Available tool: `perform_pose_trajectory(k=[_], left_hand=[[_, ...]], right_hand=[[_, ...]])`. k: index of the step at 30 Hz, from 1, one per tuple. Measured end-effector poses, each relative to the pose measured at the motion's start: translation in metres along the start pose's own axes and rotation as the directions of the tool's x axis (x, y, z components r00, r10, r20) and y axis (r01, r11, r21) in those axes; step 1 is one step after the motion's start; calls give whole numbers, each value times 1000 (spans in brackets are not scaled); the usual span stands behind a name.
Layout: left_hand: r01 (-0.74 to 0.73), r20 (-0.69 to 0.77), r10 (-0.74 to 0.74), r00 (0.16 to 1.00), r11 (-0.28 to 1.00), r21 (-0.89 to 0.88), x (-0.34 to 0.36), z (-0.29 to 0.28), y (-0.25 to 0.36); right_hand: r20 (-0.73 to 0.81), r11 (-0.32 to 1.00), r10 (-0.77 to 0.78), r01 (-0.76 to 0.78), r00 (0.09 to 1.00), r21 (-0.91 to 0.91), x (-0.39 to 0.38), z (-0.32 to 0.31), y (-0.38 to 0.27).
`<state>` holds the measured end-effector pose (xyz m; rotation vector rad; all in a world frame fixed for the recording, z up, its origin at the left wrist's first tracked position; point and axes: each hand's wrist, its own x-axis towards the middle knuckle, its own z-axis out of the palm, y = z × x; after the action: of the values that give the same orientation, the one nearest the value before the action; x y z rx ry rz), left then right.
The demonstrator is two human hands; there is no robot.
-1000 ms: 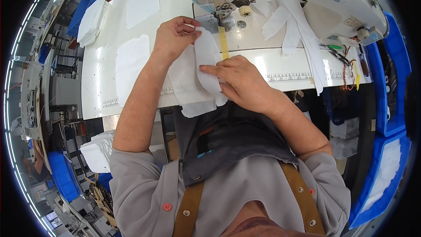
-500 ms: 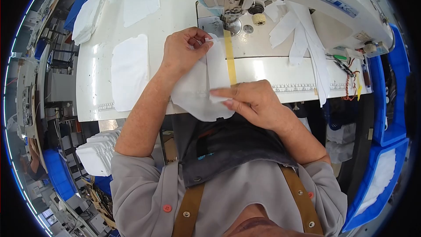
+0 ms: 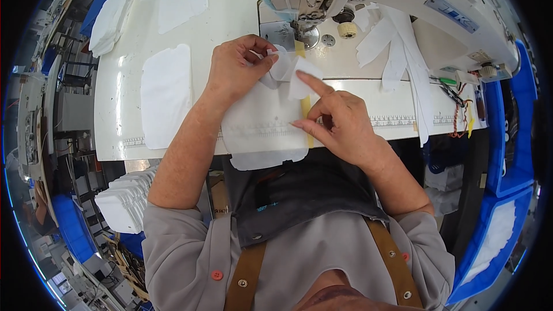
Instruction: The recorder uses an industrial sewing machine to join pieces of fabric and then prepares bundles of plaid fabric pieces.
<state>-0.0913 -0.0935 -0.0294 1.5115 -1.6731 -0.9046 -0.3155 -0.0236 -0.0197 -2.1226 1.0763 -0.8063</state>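
Observation:
My left hand (image 3: 241, 64) pinches the top edge of a thin white cloth panel (image 3: 259, 118) and a narrow white cloth strip (image 3: 295, 88) just in front of the sewing machine's needle area (image 3: 300, 26). The panel is sheer enough that the ruler marks show through, and its lower edge hangs over the table's front. From the pinch the strip bends to the right, its free end raised. My right hand (image 3: 341, 120) has its index finger stretched against that free end; the thumb stands apart over the panel's right edge, and the other fingers curl inward.
Yellow tape (image 3: 306, 107) runs down the table beside the panel. Flat white panels (image 3: 166, 95) lie to the left, with a stack (image 3: 110, 22) farther back. Long white strips (image 3: 397, 52) and snips (image 3: 452, 92) lie right. Blue bins (image 3: 489, 247) stand at the right.
My right hand has gone from gripping the strip's lower end to touching it with the index finger, farther from me. The strip, laid straight down before, now bends to the right.

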Motion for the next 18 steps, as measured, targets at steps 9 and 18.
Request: perform_pose_trajectory(k=[9, 18], left_hand=[[60, 112, -42, 993, 984, -168, 5, -9, -3], [86, 154, -52, 987, 971, -223, 8, -10, -4]], right_hand=[[-392, 993, -29, -19, 919, -117, 11, -5, 3], [-108, 980, -131, 113, 985, -161, 19, -14, 10]])
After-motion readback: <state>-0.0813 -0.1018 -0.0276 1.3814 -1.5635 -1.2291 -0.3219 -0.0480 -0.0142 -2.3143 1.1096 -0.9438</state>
